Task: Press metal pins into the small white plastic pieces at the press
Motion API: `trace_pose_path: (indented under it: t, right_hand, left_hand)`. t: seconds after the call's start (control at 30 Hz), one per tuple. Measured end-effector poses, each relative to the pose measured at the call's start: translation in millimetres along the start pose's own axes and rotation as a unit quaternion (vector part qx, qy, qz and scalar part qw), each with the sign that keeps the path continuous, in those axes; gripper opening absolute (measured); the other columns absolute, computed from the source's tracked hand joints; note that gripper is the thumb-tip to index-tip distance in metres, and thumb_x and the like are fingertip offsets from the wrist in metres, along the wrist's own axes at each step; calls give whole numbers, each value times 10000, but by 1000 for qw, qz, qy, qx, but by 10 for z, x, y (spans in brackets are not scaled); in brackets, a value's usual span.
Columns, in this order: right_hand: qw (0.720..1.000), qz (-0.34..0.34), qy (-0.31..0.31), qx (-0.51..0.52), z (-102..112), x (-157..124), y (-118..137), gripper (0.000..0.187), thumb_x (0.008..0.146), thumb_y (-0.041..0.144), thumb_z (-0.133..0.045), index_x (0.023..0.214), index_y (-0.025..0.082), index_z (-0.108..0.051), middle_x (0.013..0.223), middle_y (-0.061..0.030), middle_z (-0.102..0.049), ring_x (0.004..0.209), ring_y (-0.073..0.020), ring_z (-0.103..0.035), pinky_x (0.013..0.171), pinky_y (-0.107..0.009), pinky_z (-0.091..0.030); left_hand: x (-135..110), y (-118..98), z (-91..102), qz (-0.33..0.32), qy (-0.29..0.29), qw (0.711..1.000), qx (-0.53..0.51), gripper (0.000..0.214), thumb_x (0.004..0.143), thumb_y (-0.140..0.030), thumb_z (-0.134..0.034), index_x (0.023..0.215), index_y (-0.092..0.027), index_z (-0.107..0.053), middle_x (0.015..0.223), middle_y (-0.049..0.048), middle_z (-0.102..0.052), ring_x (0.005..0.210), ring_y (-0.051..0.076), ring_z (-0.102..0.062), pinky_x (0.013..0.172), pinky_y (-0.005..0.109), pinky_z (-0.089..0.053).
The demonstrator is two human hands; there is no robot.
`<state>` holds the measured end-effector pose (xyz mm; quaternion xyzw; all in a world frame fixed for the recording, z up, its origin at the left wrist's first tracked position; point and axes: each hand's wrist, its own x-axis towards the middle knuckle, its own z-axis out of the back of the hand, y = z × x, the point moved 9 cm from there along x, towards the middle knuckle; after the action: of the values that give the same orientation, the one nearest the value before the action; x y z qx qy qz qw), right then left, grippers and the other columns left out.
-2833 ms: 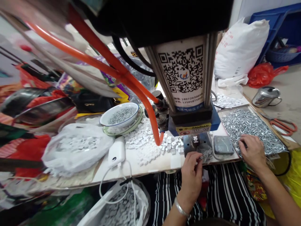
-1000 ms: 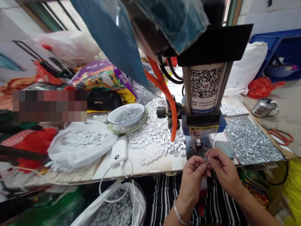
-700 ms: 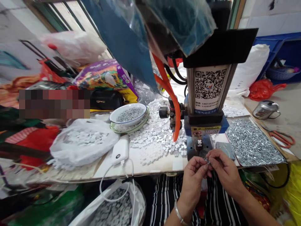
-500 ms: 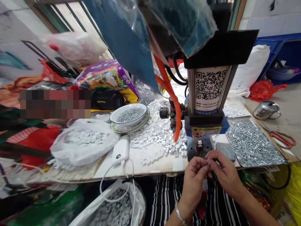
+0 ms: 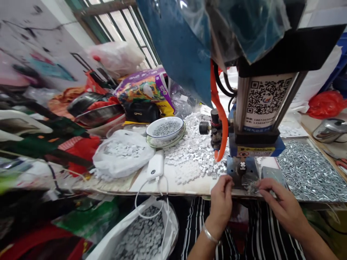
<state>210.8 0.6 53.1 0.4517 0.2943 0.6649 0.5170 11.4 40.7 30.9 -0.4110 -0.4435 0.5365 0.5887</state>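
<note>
My left hand is closed at the table's front edge, beside the base of the bench press. Its fingertips are curled together, and what they hold, if anything, is hidden. To the right, my right hand reaches with thumb and forefinger apart to a small heap of metal pins just in front of the press base. A white cross-shaped mark shows under the press head. Loose small white square pieces cover the table left of the press.
A tray of metal pins lies right of a grey box. Leftward are a bowl of pins, a white power bank and a plastic bag of white pieces. An orange hose hangs beside the press. Below stands an open sack.
My hands were together in front of the press and have come apart, the left leftward, the right to the pins. The view has swung to the left.
</note>
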Motion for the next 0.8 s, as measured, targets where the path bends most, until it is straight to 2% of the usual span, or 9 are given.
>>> trace_pose_path:
  t: [0.07,0.1,0.2,0.33,0.43,0.5,0.57,0.7,0.8]
  right_hand:
    - [1000,-9,-11,-8,53,-21,-44,127,1000,325,-528,964,253,-625,1036,-39,-686,997,-193,-642,880,-297,-501]
    - [1000,-9,-14,-10,63,-28,-51,126,999,327,-531,963,254,-626,1035,-38,-687,998,-194,-643,880,-298,-501]
    - [1000,-3,-11,-12,32,-35,-25,120,996,326,-536,962,257,-627,1035,-42,-688,1004,-202,-645,882,-308,-504]
    - [1000,9,-5,-12,-15,-33,29,124,996,318,-530,958,255,-630,1024,-54,-689,995,-214,-648,869,-324,-512]
    - [1000,8,-8,-13,2,-27,38,118,994,316,-537,968,255,-635,1028,-54,-690,994,-212,-649,863,-321,-512]
    - [1000,2,-13,-5,9,-13,44,115,995,313,-538,960,253,-630,1034,-54,-688,997,-208,-647,868,-319,-509]
    - [1000,2,-15,13,-17,16,82,119,999,307,-532,949,250,-625,1034,-55,-684,997,-203,-642,874,-317,-507]
    - [998,24,-21,58,-122,107,259,112,1003,272,-523,960,247,-624,1043,-57,-665,1021,-192,-628,897,-316,-502]
    - [996,37,-25,76,-175,169,396,102,1002,248,-514,971,242,-611,1063,-68,-651,1049,-198,-618,912,-332,-506]
  left_hand:
    - [99,81,158,-33,-38,994,102,174,941,-195,-488,965,-204,-660,923,70,-688,896,227,-635,839,362,-489]
    - [146,119,176,-46,-37,988,143,197,928,-168,-491,1007,-201,-669,970,87,-687,939,244,-634,864,381,-487]
    - [254,202,95,-75,-14,964,255,273,906,-107,-489,1070,-195,-688,986,108,-659,929,260,-620,841,390,-483]
    - [325,246,17,-77,-21,934,349,266,878,-54,-493,962,-196,-703,878,88,-611,828,252,-585,759,365,-458]
    - [324,216,105,-76,-51,955,283,254,843,-33,-517,951,-190,-685,922,82,-606,888,249,-587,805,363,-460]
    - [296,183,210,-66,-80,975,195,204,852,-69,-543,961,-191,-666,957,73,-603,923,239,-583,842,358,-460]
    - [255,177,262,-30,-87,991,98,135,867,-140,-587,978,-195,-641,925,47,-601,881,217,-575,825,337,-460]
    - [130,86,91,39,-23,997,-69,149,866,-208,-623,1013,-206,-597,856,8,-594,786,179,-548,743,290,-460]
    - [24,-141,-54,16,26,998,-61,170,845,-161,-619,1007,-213,-616,858,8,-606,773,171,-548,737,282,-455]
